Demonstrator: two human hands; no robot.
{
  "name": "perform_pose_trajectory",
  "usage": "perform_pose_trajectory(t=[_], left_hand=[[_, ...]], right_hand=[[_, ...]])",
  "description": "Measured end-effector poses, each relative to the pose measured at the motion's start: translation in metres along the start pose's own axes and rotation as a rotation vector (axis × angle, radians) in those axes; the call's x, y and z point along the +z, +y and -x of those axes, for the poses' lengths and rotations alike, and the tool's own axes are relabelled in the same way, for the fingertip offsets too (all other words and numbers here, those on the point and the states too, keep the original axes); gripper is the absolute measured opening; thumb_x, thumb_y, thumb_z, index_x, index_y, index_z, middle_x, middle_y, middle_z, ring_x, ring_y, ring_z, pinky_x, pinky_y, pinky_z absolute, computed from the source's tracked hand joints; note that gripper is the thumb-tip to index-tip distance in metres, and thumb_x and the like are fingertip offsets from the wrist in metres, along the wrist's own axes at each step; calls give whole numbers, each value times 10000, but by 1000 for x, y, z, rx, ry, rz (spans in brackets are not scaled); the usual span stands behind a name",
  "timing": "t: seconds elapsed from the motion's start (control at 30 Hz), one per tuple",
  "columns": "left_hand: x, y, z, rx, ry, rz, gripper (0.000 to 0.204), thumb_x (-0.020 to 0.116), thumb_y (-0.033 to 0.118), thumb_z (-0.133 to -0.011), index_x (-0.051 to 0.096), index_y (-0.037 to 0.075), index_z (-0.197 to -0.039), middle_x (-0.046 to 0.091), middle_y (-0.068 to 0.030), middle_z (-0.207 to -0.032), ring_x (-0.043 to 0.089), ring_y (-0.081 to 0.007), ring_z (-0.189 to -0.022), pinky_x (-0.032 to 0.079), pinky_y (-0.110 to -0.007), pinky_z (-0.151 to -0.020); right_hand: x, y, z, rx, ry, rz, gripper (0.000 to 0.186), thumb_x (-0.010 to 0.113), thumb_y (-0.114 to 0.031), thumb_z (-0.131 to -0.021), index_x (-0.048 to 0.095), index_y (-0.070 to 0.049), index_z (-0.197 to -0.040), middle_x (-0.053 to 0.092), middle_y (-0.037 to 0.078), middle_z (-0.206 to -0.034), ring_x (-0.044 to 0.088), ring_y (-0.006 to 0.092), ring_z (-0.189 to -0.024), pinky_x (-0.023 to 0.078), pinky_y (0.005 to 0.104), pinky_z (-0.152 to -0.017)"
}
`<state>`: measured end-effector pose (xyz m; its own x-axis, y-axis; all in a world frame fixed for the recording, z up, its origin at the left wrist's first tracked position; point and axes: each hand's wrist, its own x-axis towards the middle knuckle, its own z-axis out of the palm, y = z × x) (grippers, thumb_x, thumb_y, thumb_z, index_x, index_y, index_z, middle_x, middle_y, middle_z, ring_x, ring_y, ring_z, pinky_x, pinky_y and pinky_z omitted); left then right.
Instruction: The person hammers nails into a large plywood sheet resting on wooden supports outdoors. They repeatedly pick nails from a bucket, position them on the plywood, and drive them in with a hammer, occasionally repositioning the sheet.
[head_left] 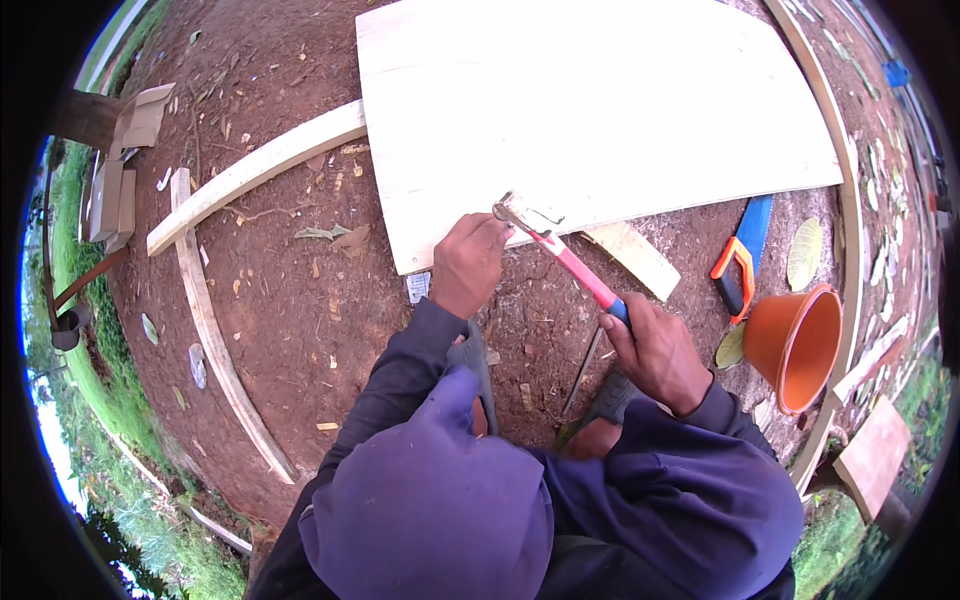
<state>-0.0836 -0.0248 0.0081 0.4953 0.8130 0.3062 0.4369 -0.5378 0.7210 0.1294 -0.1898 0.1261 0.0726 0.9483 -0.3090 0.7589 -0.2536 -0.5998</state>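
My right hand (650, 355) grips the red and blue handle of a hammer (575, 270). The hammer's metal head is just above and beside the fingertips of my left hand (470, 260), close to the near edge of a white board (600, 90). Those left fingers are pinched together at that edge; whatever they hold is too small to make out. A pale wooden piece (635, 260) sticks out from under the board to the right, and a thin dark rod (580, 372) lies on the dirt between my feet.
An orange-handled saw (740, 260) and an orange bucket (800, 350) lie right of me, beside a long timber (845, 240). Crossed timbers (260, 160) lie on the left, with cardboard boxes (112, 200) beyond. A small board (870, 455) sits at the lower right; grass borders the dirt.
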Motion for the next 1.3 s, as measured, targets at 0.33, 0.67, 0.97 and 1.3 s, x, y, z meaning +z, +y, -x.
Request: perform_pose_trajectory(t=[0.33,0.67,0.97,1.3], left_hand=[[5,1,-5,13,38,56,98,712,47,-902,704,-21,-971,702,-162,-948,690,-338,-883,565,-427,-764],[-42,-22,-14,-414,324,-133,239,729,223,-932,677,-6,-980,667,-127,-898,669,-283,-802,510,-370,-691],[-37,-81,-3,-646,239,36,560,564,470,-1042,647,-71,-925,676,-268,-829,657,-433,-805,492,-496,-746],[-44,-80,-1,-626,225,-99,567,508,401,-1078,584,-84,-793,608,-301,-730,602,-499,-729,450,-536,-680]], right_hand=[[6,11,-4,121,-125,116,352,611,-292,-1021,558,-3,-1214,659,239,-873,670,454,-776,541,530,-680],[3,14,13,-286,313,-88,363,603,-299,-1019,566,10,-1206,652,237,-868,661,440,-768,528,525,-707],[-4,7,17,-254,371,-275,319,538,-312,-1052,548,-15,-1170,617,160,-837,639,331,-707,477,461,-609],[4,5,15,-83,120,-60,312,602,-295,-1028,541,-5,-1127,642,219,-822,653,454,-740,493,540,-635]])
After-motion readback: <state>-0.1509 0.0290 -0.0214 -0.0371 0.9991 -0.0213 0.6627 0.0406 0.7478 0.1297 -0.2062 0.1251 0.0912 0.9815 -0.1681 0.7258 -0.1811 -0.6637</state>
